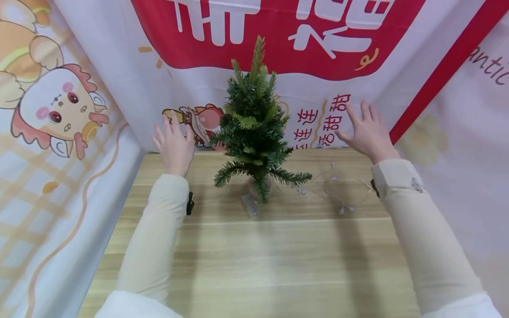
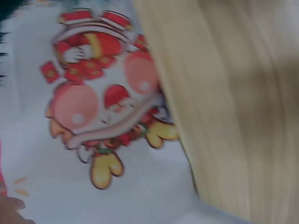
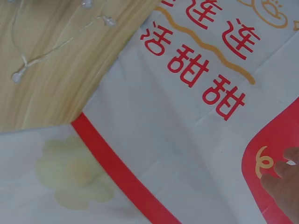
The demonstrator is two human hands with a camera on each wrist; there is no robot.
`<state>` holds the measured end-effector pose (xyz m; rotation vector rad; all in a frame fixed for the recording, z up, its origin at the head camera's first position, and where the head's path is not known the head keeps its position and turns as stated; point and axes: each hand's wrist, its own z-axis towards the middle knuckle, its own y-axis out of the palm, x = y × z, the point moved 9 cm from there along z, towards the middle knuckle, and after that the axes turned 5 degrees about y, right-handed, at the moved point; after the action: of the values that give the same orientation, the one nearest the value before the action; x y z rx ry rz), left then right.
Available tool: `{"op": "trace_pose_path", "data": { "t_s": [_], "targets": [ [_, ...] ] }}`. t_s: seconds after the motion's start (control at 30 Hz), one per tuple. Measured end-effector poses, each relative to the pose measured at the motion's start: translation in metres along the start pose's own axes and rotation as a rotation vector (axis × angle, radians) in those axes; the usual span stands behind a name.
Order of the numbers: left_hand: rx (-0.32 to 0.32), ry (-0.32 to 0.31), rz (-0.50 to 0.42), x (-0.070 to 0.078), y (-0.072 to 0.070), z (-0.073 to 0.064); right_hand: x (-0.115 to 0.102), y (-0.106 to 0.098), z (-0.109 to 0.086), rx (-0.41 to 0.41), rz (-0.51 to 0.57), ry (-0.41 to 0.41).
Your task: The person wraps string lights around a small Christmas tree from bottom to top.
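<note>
A small green artificial Christmas tree (image 1: 254, 123) stands upright near the back of the wooden table, its base partly hidden by the lower branches. To its left, my left hand (image 1: 175, 143) is raised with fingers spread, holding nothing. On the other side my right hand (image 1: 367, 132) is held up, fingers apart and nothing in it. A clear string of fairy lights (image 1: 342, 194) trails over the table right of the tree, and part of the light string (image 3: 60, 46) shows in the right wrist view. A small translucent box (image 1: 250, 205) lies in front of the tree's base.
Printed cloth (image 1: 191, 88) with red lettering hangs behind the wooden table (image 1: 270, 265). More cloth with cartoon figures (image 1: 59, 101) closes off the left, and pale cloth (image 1: 457, 176) the right. Dark straps (image 1: 190, 204) show at both wrists.
</note>
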<state>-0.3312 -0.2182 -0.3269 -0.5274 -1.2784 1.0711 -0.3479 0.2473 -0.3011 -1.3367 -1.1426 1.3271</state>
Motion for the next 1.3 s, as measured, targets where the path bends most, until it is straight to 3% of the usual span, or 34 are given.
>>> {"op": "trace_pose_path", "data": {
  "t_s": [0.23,0.37,0.43,0.6,0.7,0.83,1.0,1.13,1.3],
  "targets": [
    [0.164,-0.092,-0.349,0.024,-0.029,0.001,0.013,0.024,-0.001,-0.058,-0.010,0.001],
    [0.243,-0.044,-0.472,0.052,-0.050,0.002,0.019,0.037,-0.003,-0.075,-0.044,-0.021],
    [0.255,-0.003,-0.530,0.069,-0.060,0.002,0.022,0.043,-0.004,-0.093,-0.055,-0.024],
    [0.197,0.045,-0.682,0.104,-0.083,0.002,0.028,0.056,-0.004,-0.132,-0.056,-0.041],
    [0.190,0.084,-0.715,0.126,-0.098,-0.004,0.028,0.065,-0.006,-0.144,-0.058,-0.055],
    [0.252,0.207,-0.568,0.162,-0.113,-0.021,0.031,0.075,-0.008,-0.160,-0.057,-0.064],
    [0.357,0.466,-0.295,0.216,-0.113,-0.056,0.035,0.090,-0.010,-0.166,-0.064,-0.083],
    [0.425,0.674,-0.066,0.251,-0.095,-0.093,0.037,0.104,-0.011,-0.187,-0.049,-0.087],
    [0.513,0.924,0.218,0.280,-0.054,-0.145,0.040,0.127,-0.014,-0.191,-0.036,-0.104]
  ]
}}
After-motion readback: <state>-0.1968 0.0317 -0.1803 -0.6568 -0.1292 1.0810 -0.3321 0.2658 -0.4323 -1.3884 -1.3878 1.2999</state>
